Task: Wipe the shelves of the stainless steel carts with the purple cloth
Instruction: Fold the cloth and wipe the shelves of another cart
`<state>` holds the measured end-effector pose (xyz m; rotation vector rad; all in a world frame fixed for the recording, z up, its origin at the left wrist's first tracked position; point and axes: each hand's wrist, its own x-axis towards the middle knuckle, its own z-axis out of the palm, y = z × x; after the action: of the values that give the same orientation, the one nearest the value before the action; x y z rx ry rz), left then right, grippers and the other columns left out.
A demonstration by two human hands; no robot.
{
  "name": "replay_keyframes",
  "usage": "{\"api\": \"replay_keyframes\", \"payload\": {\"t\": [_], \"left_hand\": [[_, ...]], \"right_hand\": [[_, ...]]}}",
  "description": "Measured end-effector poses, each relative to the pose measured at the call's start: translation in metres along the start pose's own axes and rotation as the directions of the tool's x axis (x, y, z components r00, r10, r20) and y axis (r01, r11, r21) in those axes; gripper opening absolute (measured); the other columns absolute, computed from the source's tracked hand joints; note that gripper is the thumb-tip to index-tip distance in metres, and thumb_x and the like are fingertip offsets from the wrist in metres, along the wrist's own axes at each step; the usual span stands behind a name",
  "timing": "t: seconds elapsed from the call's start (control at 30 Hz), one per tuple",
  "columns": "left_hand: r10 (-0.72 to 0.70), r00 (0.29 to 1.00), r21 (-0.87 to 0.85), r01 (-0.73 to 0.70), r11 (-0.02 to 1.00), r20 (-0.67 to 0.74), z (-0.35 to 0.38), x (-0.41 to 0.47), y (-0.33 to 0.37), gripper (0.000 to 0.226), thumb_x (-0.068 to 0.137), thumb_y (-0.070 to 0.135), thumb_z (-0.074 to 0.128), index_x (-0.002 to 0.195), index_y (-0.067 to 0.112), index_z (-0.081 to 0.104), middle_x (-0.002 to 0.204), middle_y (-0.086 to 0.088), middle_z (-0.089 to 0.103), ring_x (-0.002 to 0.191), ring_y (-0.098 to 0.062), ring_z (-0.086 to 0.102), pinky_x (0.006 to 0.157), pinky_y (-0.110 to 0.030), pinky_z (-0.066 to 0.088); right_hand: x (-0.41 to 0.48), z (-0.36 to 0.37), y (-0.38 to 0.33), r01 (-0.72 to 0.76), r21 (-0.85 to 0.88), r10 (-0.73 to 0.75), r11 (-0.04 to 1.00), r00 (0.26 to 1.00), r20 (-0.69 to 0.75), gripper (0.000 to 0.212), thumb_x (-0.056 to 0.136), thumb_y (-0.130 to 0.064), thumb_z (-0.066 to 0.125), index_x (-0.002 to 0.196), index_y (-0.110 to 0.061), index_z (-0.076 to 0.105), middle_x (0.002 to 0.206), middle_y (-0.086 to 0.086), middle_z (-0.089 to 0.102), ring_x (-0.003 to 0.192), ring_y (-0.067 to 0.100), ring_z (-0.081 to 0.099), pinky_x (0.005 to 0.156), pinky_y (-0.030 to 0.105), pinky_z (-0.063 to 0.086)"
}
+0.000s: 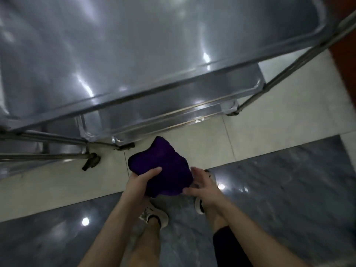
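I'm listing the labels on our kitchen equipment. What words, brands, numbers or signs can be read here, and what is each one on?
There is no readable text anywhere in this view.
Cart top shelf: bare steel with light glare, no label.
Lower shelves: no sticker or stamp shows.
Purple cloth: no tag in sight.
Shoes: dark markings, too blurred to read as a brand.

The floor is glossy grey stone at six o'clock, and a pale tile band crosses it from eight to three. The stainless steel cart stands on it from nine round to two. A caster rests on the pale band at eight. Two shoes are planted on the grey stone at six.
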<state>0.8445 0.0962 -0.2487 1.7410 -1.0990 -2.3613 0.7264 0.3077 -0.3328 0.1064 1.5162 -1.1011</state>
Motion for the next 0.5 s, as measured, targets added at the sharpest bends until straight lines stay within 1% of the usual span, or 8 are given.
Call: {"api": "replay_keyframes", "payload": {"t": [0.1,0.17,0.23,0.33,0.4,0.43,0.47,0.5], "left_hand": [[0.071,0.991,-0.099,-0.059,0.993,0.117,0.022,-0.056,0.041,0.075,0.08,0.014,0.094,0.147,0.005,0.062,0.142,-0.022,0.07,0.129,-0.046,0.069,0.112,-0.066,0.051],[0.163,0.979,-0.064,-0.156,0.986,0.125,0.035,-0.082,0.063,0.064,0.088,0.008,0.089,0.146,0.006,0.064,0.142,-0.02,0.071,0.131,-0.042,0.069,0.116,-0.063,0.049],[0.25,0.962,0.007,-0.252,0.968,0.112,0.047,-0.104,0.081,0.063,0.086,0.006,0.087,0.145,0.009,0.064,0.139,-0.015,0.074,0.13,-0.036,0.071,0.117,-0.057,0.048],[0.344,0.934,0.002,-0.346,0.938,0.095,0.061,-0.128,0.096,0.072,0.074,0.014,0.1,0.14,0.013,0.069,0.137,-0.016,0.075,0.127,-0.036,0.072,0.111,-0.054,0.057],[0.387,0.913,-0.042,-0.385,0.922,0.131,0.071,-0.138,0.1,0.075,0.069,0.019,0.103,0.137,0.016,0.072,0.138,-0.017,0.074,0.127,-0.037,0.072,0.105,-0.049,0.061],[0.399,0.906,-0.047,-0.396,0.917,0.145,0.077,-0.14,0.099,0.075,0.071,0.018,0.101,0.139,0.018,0.07,0.138,-0.015,0.074,0.128,-0.036,0.072,0.106,-0.049,0.061],[0.399,0.905,-0.029,-0.399,0.916,0.15,0.083,-0.142,0.097,0.075,0.075,0.015,0.099,0.142,0.019,0.067,0.139,-0.013,0.074,0.129,-0.034,0.071,0.109,-0.05,0.059],[0.393,0.906,0.0,-0.398,0.917,0.158,0.09,-0.143,0.095,0.075,0.078,0.012,0.097,0.145,0.019,0.064,0.139,-0.011,0.074,0.129,-0.033,0.071,0.113,-0.052,0.056]], "right_hand": [[-0.054,-0.015,-0.067,0.096,-0.023,-0.096,0.995,0.995,-0.003,0.064,0.073,-0.029,0.098,0.131,-0.025,0.07,0.123,-0.002,0.08,0.117,0.02,0.075,0.089,0.028,0.062],[-0.083,-0.033,-0.113,0.212,-0.09,-0.215,0.973,0.976,-0.032,0.047,0.08,-0.023,0.093,0.122,-0.021,0.073,0.114,0.0,0.081,0.109,0.019,0.077,0.085,0.028,0.061],[-0.109,-0.053,-0.155,0.298,-0.183,-0.306,0.937,0.952,-0.015,0.033,0.086,-0.018,0.09,0.115,-0.018,0.074,0.106,-0.001,0.081,0.102,0.015,0.076,0.082,0.026,0.06],[-0.144,-0.079,-0.211,0.434,-0.303,-0.444,0.848,0.895,0.039,0.029,0.091,-0.01,0.086,0.116,-0.016,0.074,0.107,-0.002,0.079,0.104,0.013,0.074,0.089,0.028,0.058],[-0.164,-0.093,-0.24,0.532,-0.318,-0.547,0.784,0.836,0.051,0.028,0.09,-0.006,0.086,0.114,-0.015,0.075,0.119,-0.004,0.077,0.116,0.013,0.07,0.099,0.031,0.056],[-0.174,-0.099,-0.251,0.564,-0.329,-0.582,0.757,0.811,0.051,0.026,0.09,-0.007,0.086,0.112,-0.016,0.075,0.126,-0.006,0.075,0.123,0.013,0.068,0.105,0.034,0.055],[-0.183,-0.104,-0.261,0.583,-0.35,-0.606,0.734,0.794,0.05,0.024,0.09,-0.009,0.086,0.11,-0.016,0.075,0.126,-0.006,0.075,0.123,0.013,0.067,0.106,0.039,0.055],[-0.193,-0.109,-0.268,0.595,-0.372,-0.624,0.712,0.78,0.052,0.022,0.092,-0.01,0.085,0.11,-0.015,0.073,0.119,-0.005,0.076,0.118,0.016,0.07,0.104,0.043,0.056]]}}
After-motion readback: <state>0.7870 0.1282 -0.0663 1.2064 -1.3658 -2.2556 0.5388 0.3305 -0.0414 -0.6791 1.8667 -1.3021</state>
